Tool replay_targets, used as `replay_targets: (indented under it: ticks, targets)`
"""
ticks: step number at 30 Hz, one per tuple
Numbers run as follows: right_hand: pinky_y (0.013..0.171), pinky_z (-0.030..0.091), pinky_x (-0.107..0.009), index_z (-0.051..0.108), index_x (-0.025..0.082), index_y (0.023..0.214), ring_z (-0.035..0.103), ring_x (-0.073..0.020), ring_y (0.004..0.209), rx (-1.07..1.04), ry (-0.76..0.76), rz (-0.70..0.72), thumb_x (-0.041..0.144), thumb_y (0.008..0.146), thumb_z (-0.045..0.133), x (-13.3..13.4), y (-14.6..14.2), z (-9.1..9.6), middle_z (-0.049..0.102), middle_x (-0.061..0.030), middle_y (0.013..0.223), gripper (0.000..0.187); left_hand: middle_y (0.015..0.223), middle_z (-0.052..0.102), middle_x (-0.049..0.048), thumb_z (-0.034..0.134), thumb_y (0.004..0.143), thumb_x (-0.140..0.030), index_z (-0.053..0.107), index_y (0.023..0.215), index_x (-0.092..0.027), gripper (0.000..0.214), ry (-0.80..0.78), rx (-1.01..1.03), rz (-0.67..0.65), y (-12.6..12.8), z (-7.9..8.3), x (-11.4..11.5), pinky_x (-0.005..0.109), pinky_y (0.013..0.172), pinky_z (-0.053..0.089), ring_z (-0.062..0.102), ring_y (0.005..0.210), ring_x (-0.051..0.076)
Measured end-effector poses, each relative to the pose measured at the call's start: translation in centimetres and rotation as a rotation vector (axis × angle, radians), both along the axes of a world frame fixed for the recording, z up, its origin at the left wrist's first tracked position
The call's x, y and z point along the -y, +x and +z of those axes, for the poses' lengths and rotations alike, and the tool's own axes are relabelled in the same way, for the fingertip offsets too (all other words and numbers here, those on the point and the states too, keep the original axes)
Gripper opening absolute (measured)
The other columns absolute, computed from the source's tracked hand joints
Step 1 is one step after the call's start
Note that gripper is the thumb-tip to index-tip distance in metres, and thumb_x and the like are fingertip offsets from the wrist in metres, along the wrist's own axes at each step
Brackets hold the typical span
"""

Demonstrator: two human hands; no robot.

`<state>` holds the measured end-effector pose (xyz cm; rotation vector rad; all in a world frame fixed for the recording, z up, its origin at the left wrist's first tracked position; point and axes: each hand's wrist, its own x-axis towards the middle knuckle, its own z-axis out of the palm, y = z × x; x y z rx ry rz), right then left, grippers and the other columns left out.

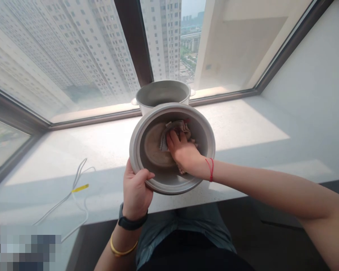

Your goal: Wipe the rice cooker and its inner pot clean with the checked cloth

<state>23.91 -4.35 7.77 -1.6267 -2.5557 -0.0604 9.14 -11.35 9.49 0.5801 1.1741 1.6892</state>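
Note:
A round grey metal pot (138, 165) is tilted toward me above the front of the windowsill. My left hand (137, 188) grips its lower left rim, thumb over the edge and fingers underneath. Inside the pot, my right hand (185, 152) presses a crumpled, light patterned cloth (175, 127) against the inner wall and bottom. Part of the cloth is hidden under the fingers and palm. Just behind stands a second, pale pot (164, 92) with small side handles, its lower front covered by the nearer pot.
A white windowsill (243, 128) runs along the glass, patched with sunlight. To the left lies a looped white cable (55, 207) with a yellow tag (80, 188). A dark window frame post (135, 41) rises behind the pots. The lower left corner is blurred out.

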Motion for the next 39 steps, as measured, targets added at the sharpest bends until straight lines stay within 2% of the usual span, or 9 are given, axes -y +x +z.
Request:
replay_targets:
  ticks: [4, 8, 12, 16, 19, 22, 25, 31, 39]
  targets:
    - [0.082, 0.054, -0.039, 0.053, 0.012, 0.134, 0.062, -0.0302, 0.105, -0.255, -0.237, 0.107, 0.024, 0.093, 0.051, 2.0, -0.1, 0.3, 0.054, -0.0220, 0.134, 0.043, 0.078, 0.069, -0.0034, 0.065, 0.047, -0.002, 0.068, 0.086, -0.021, 0.043, 0.012, 0.018, -0.020, 0.4, -0.5, -0.3, 0.020, 0.063, 0.051, 0.062, 0.070, 0.013]
    - [0.085, 0.052, -0.029, 0.061, 0.016, 0.113, 0.063, -0.0167, 0.091, -0.805, -0.440, 0.278, 0.020, 0.096, 0.040, 3.2, -1.4, 0.6, 0.068, -0.0061, 0.103, 0.027, 0.084, 0.072, -0.0019, 0.076, 0.052, -0.008, 0.068, 0.090, -0.022, 0.041, 0.010, 0.063, -0.078, 1.0, -0.8, 0.0, 0.023, 0.071, 0.054, 0.067, 0.076, 0.015]
    - [0.106, 0.046, -0.032, 0.052, 0.018, 0.138, 0.056, -0.0175, 0.121, -1.183, -0.178, 0.126, 0.020, 0.100, 0.032, 4.3, -3.2, 0.6, 0.059, -0.0097, 0.131, 0.043, 0.099, 0.073, 0.0021, 0.082, 0.065, -0.025, 0.069, 0.101, -0.024, 0.038, 0.031, 0.067, -0.133, 1.4, -1.1, 0.3, 0.027, 0.082, 0.055, 0.070, 0.092, 0.019]
    - [0.120, 0.031, -0.040, 0.048, 0.026, 0.149, 0.037, -0.0229, 0.141, -0.916, 0.197, 0.170, 0.021, 0.100, 0.038, 4.7, -3.7, 1.6, 0.038, -0.0098, 0.152, 0.050, 0.100, 0.073, 0.0029, 0.083, 0.068, -0.030, 0.069, 0.103, -0.027, 0.038, 0.047, 0.094, -0.193, 1.4, -1.7, 0.4, 0.025, 0.077, 0.056, 0.071, 0.093, 0.020]
    - [0.119, 0.027, -0.048, 0.043, 0.035, 0.152, 0.034, -0.0283, 0.141, -0.571, 0.310, 0.186, 0.022, 0.100, 0.040, 3.8, -3.0, 3.3, 0.034, -0.0047, 0.157, 0.054, 0.099, 0.073, 0.0026, 0.083, 0.063, -0.023, 0.069, 0.106, -0.027, 0.046, 0.021, 0.116, -0.196, 1.2, -1.7, 0.6, 0.026, 0.072, 0.057, 0.070, 0.085, 0.019]
    - [0.115, 0.026, -0.059, 0.034, 0.041, 0.155, 0.030, -0.0369, 0.139, -0.379, 0.370, 0.042, 0.026, 0.099, 0.043, 2.0, -1.3, 5.2, 0.029, -0.0021, 0.161, 0.059, 0.096, 0.073, 0.0023, 0.078, 0.059, -0.014, 0.069, 0.105, -0.024, 0.048, -0.010, 0.081, -0.166, 0.8, -1.1, 1.0, 0.026, 0.068, 0.057, 0.069, 0.078, 0.019]
    - [0.109, 0.029, -0.065, 0.035, 0.036, 0.155, 0.034, -0.0419, 0.136, -0.338, 0.421, -0.152, 0.027, 0.099, 0.042, 0.2, 1.2, 6.1, 0.037, -0.0101, 0.155, 0.057, 0.088, 0.072, -0.0003, 0.072, 0.052, -0.008, 0.070, 0.095, -0.022, 0.046, -0.016, 0.029, -0.106, 0.1, -0.4, 1.3, 0.023, 0.063, 0.054, 0.066, 0.073, 0.016]
    - [0.095, 0.050, -0.050, 0.038, 0.017, 0.149, 0.059, -0.0336, 0.112, -0.822, 0.228, -0.349, 0.040, 0.097, 0.044, -0.6, 4.6, 2.6, 0.056, -0.0186, 0.125, 0.056, 0.080, 0.069, -0.0035, 0.072, 0.050, -0.008, 0.068, 0.088, -0.023, 0.041, 0.084, -0.020, 0.082, -0.6, 0.4, 0.9, 0.024, 0.063, 0.053, 0.062, 0.071, 0.015]
    - [0.097, 0.055, -0.045, 0.023, 0.019, 0.143, 0.064, -0.0264, 0.116, -1.747, -0.085, -0.585, 0.042, 0.092, 0.051, 4.0, -1.0, -2.6, 0.055, -0.0190, 0.134, 0.063, 0.088, 0.070, -0.0053, 0.071, 0.058, -0.009, 0.066, 0.101, -0.029, 0.047, 0.204, -0.020, 0.248, 3.1, -0.2, 0.9, 0.031, 0.075, 0.055, 0.065, 0.081, 0.018]
